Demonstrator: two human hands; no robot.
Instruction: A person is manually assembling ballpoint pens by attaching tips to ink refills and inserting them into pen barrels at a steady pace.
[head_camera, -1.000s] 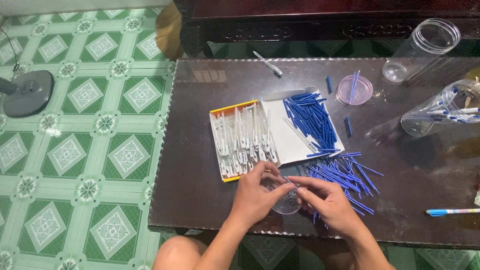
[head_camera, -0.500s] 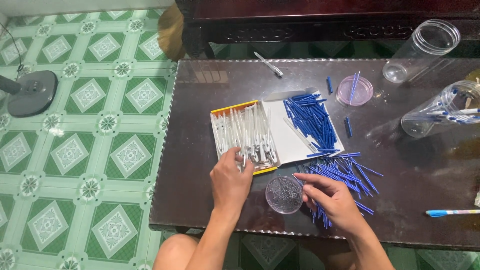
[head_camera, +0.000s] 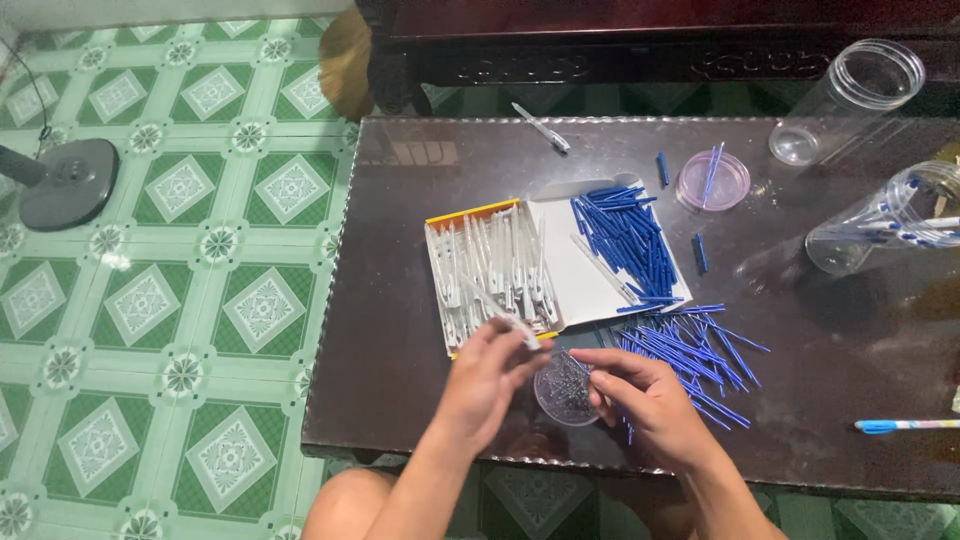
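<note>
Clear pen barrel (head_camera: 492, 305) is pinched in our left hand (head_camera: 487, 375), right at the front edge of the white box (head_camera: 585, 285) on the dark table (head_camera: 400, 350). Our right hand (head_camera: 645, 400) has fingers curled loosely around the little round dish (head_camera: 565, 390), beside the loose blue refills (head_camera: 690, 350).

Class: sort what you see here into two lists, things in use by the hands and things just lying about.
In use:
left hand holding a clear plastic pen barrel
right hand at the small clear round dish

Lying about:
pink round lid
finished blue-capped pen
empty clear plastic jar
</note>
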